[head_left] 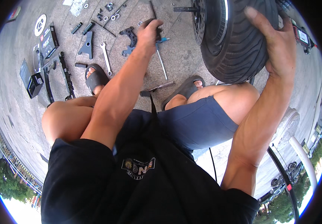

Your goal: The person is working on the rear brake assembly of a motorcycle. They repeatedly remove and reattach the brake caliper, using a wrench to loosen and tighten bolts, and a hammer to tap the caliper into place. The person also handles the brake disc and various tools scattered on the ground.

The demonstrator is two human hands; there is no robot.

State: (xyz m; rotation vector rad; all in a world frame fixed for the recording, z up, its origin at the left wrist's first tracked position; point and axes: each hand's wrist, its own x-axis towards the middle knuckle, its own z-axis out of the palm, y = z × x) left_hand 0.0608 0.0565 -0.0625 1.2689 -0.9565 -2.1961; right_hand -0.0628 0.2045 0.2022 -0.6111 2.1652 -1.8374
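My left hand is closed around a dark-handled tool with a thin rod sticking out past my fingers. Its exact kind is partly hidden by the hand. On the right, my right hand grips the tread of a black-tyred wheel, thumb on the near face and fingers over the far side. The wheel stands upright, with a brake disc and a threaded axle on its left side. Just beneath my left hand lies a blue-handled T-shaped key.
On the paving lie a combination spanner, a dark metal bracket, a brake caliper, washers and bolts. Further left are a long black fork-like part and small boxes. Between my sandals sits a metal-handled tool.
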